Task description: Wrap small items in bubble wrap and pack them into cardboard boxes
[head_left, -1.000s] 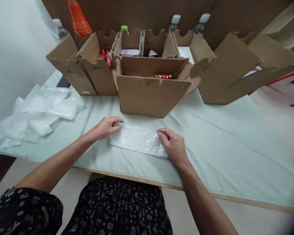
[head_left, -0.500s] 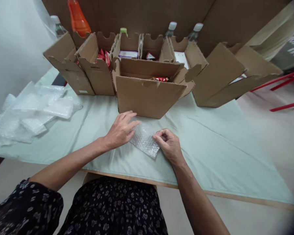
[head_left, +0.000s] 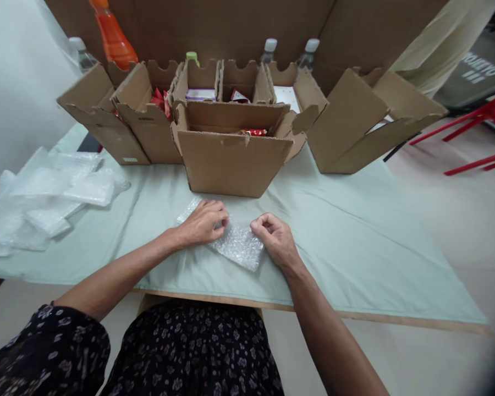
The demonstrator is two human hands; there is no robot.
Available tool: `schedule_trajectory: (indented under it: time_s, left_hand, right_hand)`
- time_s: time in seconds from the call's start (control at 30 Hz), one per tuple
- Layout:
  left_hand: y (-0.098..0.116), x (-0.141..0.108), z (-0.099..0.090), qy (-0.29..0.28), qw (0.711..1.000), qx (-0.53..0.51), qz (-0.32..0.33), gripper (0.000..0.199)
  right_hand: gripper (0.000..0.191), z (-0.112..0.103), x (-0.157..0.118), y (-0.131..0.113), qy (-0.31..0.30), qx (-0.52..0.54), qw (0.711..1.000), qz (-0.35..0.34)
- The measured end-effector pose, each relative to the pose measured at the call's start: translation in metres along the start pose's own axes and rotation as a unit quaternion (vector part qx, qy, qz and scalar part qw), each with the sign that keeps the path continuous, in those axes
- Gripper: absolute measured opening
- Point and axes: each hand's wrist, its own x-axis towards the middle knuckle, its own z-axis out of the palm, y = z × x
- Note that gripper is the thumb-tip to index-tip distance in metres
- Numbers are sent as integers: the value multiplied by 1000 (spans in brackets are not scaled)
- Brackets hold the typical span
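Note:
A piece of clear bubble wrap (head_left: 240, 245) lies on the pale green cloth (head_left: 355, 247) in front of the middle cardboard box (head_left: 235, 168). My left hand (head_left: 206, 223) rests over its left part, fingers curled and pressed onto the wrap; a corner of the wrap sticks out beyond the fingers. My right hand (head_left: 274, 236) pinches the upper right edge of the wrap between thumb and forefinger. Over at the left lies a loose pile of more bubble wrap (head_left: 45, 192).
Several open cardboard boxes (head_left: 342, 126) with packets inside stand in a row at the back. Behind them are bottles, one an orange bottle (head_left: 114, 41). Beyond the table's right end is a red stool (head_left: 484, 118).
The view has shifted slightly. My left hand has closed more onto the wrap, and a corner of wrap now shows to its left. The right hand stays at the wrap's right edge.

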Motion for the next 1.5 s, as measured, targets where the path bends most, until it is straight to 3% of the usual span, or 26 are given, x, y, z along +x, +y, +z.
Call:
schedule_trajectory:
  time_s: [0.2,0.4,0.63,0.73,0.83,0.97,1.03,1.13,1.2,1.23,1.3,1.37,1.4,1.43,1.5]
  left_hand:
    - [0,-1,5,3,1000,13,-8,29]
    - [3,7,4,-17,999,13,-42,35]
    - [6,17,2,-48,997,20,-59,12]
    - [13,5,-5,-19,998,53,-31,12]
    - [24,-20,-18,30,991,123,44,14]
    - [50,-54,-37,64,976,189,87,20]
    - [69,-67,-40,38,977,176,117,20]
    - [93,-80,-37,-89,979,46,176,6]
    - [98,-83,-33,-170,964,-86,186,23]
    - [95,-84,-32,-181,959,-136,169,27]
    - [79,-81,-29,-122,976,-159,82,21]
    - [56,-77,-25,-14,995,-72,-62,21]
    - [45,-75,-22,27,990,-10,-135,26]
    - [35,-72,-19,47,978,47,-197,33]
    - [22,-67,-14,31,955,112,-274,46]
  right_hand:
    - [33,-3,0,-1,20,86,995,56]
    - [33,-4,3,-1,26,96,993,70]
    - [32,-5,4,0,33,81,994,71]
    - [32,-6,6,2,34,41,997,62]
    - [28,-10,13,0,27,12,998,52]
    - [21,-14,30,-9,25,-73,997,12]
    - [19,-14,41,-11,36,-128,991,-16]
    - [17,-13,54,-7,56,-157,986,-29]
    - [16,-13,58,-2,61,-161,985,-25]
    - [17,-14,58,0,63,-163,984,-22]
    - [23,-18,55,5,60,-167,984,-18]
    - [35,-22,49,8,59,-176,982,-20]
    - [40,-24,46,10,62,-180,981,-22]
    - [43,-25,43,12,66,-181,981,-26]
    - [44,-27,39,15,77,-175,981,-32]
